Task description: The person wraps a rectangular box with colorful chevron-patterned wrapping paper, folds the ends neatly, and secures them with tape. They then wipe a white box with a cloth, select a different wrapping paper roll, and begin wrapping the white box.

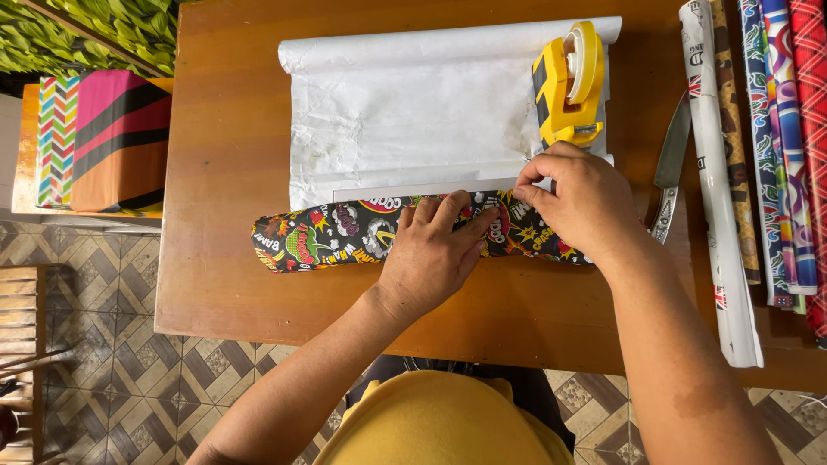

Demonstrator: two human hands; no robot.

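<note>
Now the wrapped roll point(327, 237) lies crosswise; left hand point(431, 254) presses it flat-open, right hand point(581, 202) pinches its right-end paper edge.

Both hands point(431, 254) on comic-print wrapping paper point(327, 232)

The wooden surface point(224, 172) is showing a smooth, semi-gloss varnish. The comic-print wrapping paper point(336, 234) is looking glossy, its white underside point(405, 112) matt and creased. The yellow tape dispenser point(568, 82) is gleaming as hard plastic.
</note>
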